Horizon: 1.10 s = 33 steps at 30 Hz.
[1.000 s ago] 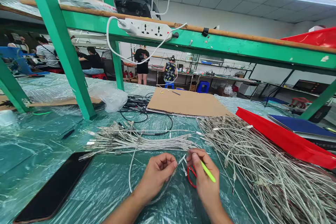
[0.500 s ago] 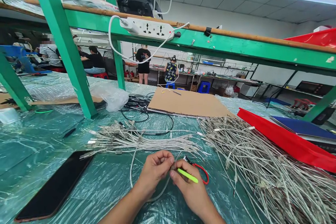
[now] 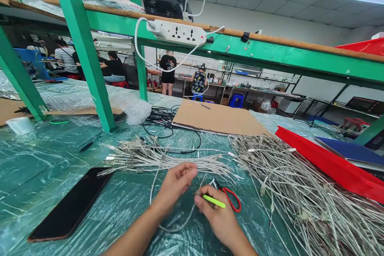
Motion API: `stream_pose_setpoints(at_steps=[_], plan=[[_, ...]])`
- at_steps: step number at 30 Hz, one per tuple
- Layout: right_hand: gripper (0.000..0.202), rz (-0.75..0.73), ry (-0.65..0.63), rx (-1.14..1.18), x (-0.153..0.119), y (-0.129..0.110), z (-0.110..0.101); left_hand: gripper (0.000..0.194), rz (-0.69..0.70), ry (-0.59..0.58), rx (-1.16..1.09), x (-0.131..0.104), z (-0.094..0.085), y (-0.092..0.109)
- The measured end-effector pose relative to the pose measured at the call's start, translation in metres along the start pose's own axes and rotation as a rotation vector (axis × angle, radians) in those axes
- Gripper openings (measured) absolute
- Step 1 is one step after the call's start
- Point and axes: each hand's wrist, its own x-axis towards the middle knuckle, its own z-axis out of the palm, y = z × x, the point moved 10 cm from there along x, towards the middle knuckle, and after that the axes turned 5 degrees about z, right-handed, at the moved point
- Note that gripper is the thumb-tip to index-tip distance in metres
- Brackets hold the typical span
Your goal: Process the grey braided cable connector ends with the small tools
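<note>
My right hand (image 3: pixel 220 212) pinches the end of a thin grey-white cable (image 3: pixel 187 222) between thumb and fingers. A slim yellow-green stick-like tool (image 3: pixel 214 201) is also held in this hand; its tip is hidden. The cable loops down and left across the table. My left hand (image 3: pixel 177 186) is a little above and left of the cable end, apart from it, with curled fingers and thumb together; anything between them is too small to see. Red-handled scissors or cutters (image 3: pixel 232 200) lie beside my right hand. Behind both hands rests a bundle of similar cables (image 3: pixel 174 163).
A large cable pile (image 3: pixel 303 188) covers the right side beside a red tray edge (image 3: pixel 330 164). A black phone or tablet (image 3: pixel 72 204) lies left. Cardboard (image 3: pixel 220 118) and black cables (image 3: pixel 163 116) are farther back. A green frame (image 3: pixel 90 60) carries a power strip (image 3: pixel 180 34).
My left hand has come away from the cable end, moving slightly up and left. My right hand stays on the cable and tool. The view has shifted slightly.
</note>
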Motion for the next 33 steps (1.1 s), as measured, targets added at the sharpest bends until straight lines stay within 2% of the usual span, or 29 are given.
stream_pose_setpoints(at_steps=[3,6,10,16,22,25,28,33], plan=[[0.022,-0.011,0.003,-0.016,0.001,-0.001,0.0,0.04,0.013,-0.091,0.094,-0.003,0.015,-0.003],[0.021,-0.029,0.016,-0.064,-0.001,-0.004,0.0,0.032,0.0,-0.108,0.114,-0.004,0.017,-0.005],[0.021,-0.021,-0.006,-0.116,-0.003,-0.006,0.001,0.032,-0.058,-0.026,0.024,-0.002,0.006,-0.01],[0.024,0.024,-0.011,-0.139,-0.003,-0.008,-0.002,0.031,-0.056,0.073,-0.085,-0.001,-0.003,-0.011],[0.022,0.034,-0.031,-0.151,-0.004,-0.013,0.002,0.033,-0.003,0.289,-0.143,0.009,-0.043,-0.003],[0.023,0.038,-0.017,-0.11,-0.003,-0.008,0.001,0.038,0.01,0.315,-0.081,0.01,-0.049,-0.003],[0.024,0.034,0.012,-0.083,-0.001,-0.001,-0.004,0.045,-0.029,0.197,0.033,0.006,-0.03,-0.007],[0.024,0.027,0.053,-0.083,0.002,0.002,-0.01,0.037,-0.076,-0.151,0.198,-0.004,0.016,-0.014]])
